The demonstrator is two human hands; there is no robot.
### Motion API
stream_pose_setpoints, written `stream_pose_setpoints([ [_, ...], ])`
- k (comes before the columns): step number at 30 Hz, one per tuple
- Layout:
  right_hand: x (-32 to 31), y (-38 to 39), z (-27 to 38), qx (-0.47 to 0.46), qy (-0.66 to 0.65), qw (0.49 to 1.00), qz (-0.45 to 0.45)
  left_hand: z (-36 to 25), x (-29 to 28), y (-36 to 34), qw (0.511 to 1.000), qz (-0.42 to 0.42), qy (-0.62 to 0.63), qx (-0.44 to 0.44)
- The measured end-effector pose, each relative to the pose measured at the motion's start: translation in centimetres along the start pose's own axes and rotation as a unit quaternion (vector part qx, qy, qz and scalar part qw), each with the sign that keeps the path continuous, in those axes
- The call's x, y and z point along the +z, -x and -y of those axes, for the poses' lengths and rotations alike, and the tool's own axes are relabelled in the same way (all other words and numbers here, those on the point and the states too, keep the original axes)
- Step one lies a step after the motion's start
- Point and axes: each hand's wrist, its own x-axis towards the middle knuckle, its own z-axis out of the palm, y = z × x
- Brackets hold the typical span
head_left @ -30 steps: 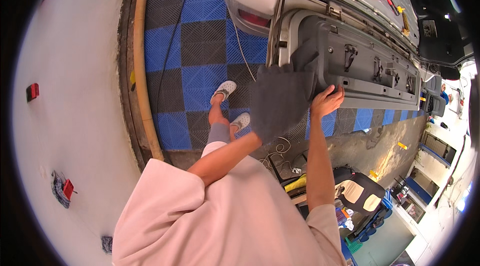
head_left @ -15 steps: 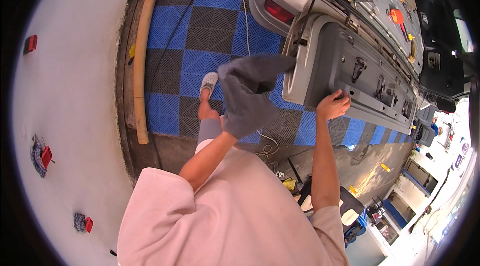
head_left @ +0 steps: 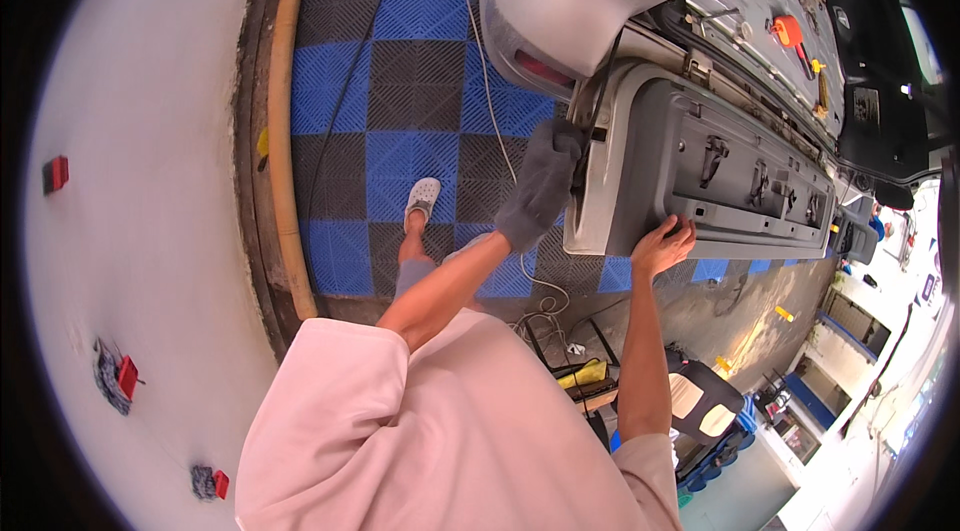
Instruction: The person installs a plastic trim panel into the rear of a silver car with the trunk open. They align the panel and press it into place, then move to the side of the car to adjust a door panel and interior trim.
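Observation:
A grey cloth (head_left: 540,186) covers my left hand (head_left: 513,231), whose fingers are hidden in its folds. The cloth presses on the left end of the lowered silver tailgate (head_left: 592,206), close to a dark strap and the hinge gap beside the bumper (head_left: 535,16). On the tailgate's near edge rests my right hand (head_left: 662,248), its fingers bent over onto the grey inner trim panel (head_left: 735,186). Several dark latch-like fittings sit in the panel's recess.
Blue and black grid tiles (head_left: 415,86) cover the floor, crossed by a white cable (head_left: 490,96). A bamboo pole (head_left: 283,131) lies along the white wall (head_left: 150,181). An orange tool (head_left: 788,31) is inside the vehicle. Behind stands a black-and-cream chair (head_left: 700,401).
The grey cloth, spread loosely before, is now bunched around my left hand, which has moved up and right to the tailgate's end. My right hand stays at the tailgate edge; the view has shifted.

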Motion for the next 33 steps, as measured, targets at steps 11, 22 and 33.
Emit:
stream_pose_setpoints([
  [11, -0.9, -0.2, 0.7, -0.028, -0.006, 1.000, -0.005, 3.3, 0.5, -2.3, 0.980, 0.099, -0.118, 0.124],
  [22, -0.8, -0.3, 1.0, -0.025, -0.005, 1.000, -0.008, 5.3, 0.6, -3.9, 0.971, 0.117, -0.121, 0.172],
  [33, -0.4, -0.3, 0.6, -0.035, -0.010, 0.999, -0.024, 1.7, -1.8, 7.4, 0.970, 0.116, -0.152, 0.149],
])
